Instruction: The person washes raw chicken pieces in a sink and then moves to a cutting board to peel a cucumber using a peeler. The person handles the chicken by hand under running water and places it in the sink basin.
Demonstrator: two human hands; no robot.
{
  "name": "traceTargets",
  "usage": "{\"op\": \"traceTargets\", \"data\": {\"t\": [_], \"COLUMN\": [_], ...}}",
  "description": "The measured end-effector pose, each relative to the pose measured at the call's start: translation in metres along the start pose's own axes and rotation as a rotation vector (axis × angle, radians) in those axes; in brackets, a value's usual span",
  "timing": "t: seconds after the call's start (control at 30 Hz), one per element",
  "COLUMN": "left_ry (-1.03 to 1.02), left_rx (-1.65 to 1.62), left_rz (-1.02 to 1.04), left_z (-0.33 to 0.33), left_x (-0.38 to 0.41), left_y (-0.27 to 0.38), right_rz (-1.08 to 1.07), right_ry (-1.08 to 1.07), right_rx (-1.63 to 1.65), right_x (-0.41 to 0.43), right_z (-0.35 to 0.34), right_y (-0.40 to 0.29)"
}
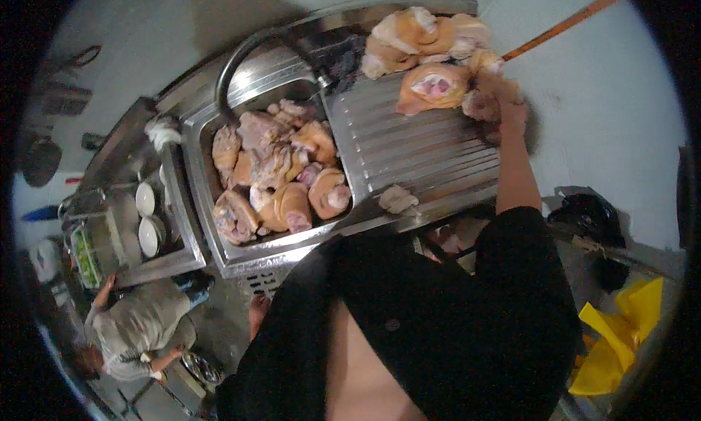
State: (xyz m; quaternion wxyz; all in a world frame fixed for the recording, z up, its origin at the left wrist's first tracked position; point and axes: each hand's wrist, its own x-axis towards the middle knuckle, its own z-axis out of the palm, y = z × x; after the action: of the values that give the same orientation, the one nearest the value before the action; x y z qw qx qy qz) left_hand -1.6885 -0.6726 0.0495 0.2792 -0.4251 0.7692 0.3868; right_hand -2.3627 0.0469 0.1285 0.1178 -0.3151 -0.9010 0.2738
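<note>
My right hand (pixel 512 106), blurred, reaches to the far right of the ribbed steel drainboard (pixel 416 147). Its fingers are around a skin-on piece of meat (pixel 482 104), partly hidden by the hand. Next to it is a pile of skin-on meat pieces (pixel 416 35), seemingly pork hocks, with one cut piece (pixel 435 87) in front showing pink flesh and bone. To the left, the steel sink basin (pixel 205 163) holds several similar pieces (pixel 274 163). Low beside my black clothing, part of my left hand (pixel 259 307) shows; its fingers cannot be made out.
A curved faucet (pixel 224 81) arches over the basin. A crumpled pale cloth (pixel 398 200) lies at the drainboard's front edge. White bowls (pixel 149 235) stand on the left counter, where another person (pixel 142 322) works. A black bag (pixel 589 218) and yellow sheeting (pixel 613 344) are at right.
</note>
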Motion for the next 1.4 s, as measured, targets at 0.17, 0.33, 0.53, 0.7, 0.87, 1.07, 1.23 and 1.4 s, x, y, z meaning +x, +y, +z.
{"op": "traceTargets", "data": {"t": [0.17, 0.33, 0.53, 0.7, 0.87, 1.07, 1.23, 1.4], "left_ry": [0.118, 0.054, 0.007, 0.129, 0.081, 0.162, 0.107, 0.084], "left_rx": [-0.148, -0.272, -0.603, -0.195, -0.374, -0.270, -0.389, -0.650], "left_rz": [0.208, 0.030, 0.011, 0.199, 0.053, -0.057, -0.030, -0.112], "left_z": [0.032, 0.019, 0.004, -0.012, 0.013, 0.044, 0.084, 0.073], "left_x": [-0.016, -0.016, -0.018, -0.045, -0.048, -0.025, -0.039, -0.072], "left_y": [0.004, 0.068, 0.055, 0.111, 0.072, 0.067, 0.032, 0.033], "right_rz": [0.119, -0.122, -0.519, -0.353, -0.702, -0.711, -0.398, -0.492], "right_ry": [0.150, 0.327, -0.276, -0.528, -0.541, -0.768, -1.039, -1.272], "right_rx": [0.291, 0.538, 0.455, 0.897, 0.683, 0.476, 0.324, 0.334], "right_x": [-0.069, -0.102, -0.166, -0.238, -0.313, -0.282, -0.355, -0.451], "right_z": [0.011, 0.003, -0.016, 0.040, -0.035, 0.056, 0.110, 0.103], "right_y": [-0.045, -0.037, -0.073, -0.095, -0.248, -0.232, -0.141, -0.148]}}
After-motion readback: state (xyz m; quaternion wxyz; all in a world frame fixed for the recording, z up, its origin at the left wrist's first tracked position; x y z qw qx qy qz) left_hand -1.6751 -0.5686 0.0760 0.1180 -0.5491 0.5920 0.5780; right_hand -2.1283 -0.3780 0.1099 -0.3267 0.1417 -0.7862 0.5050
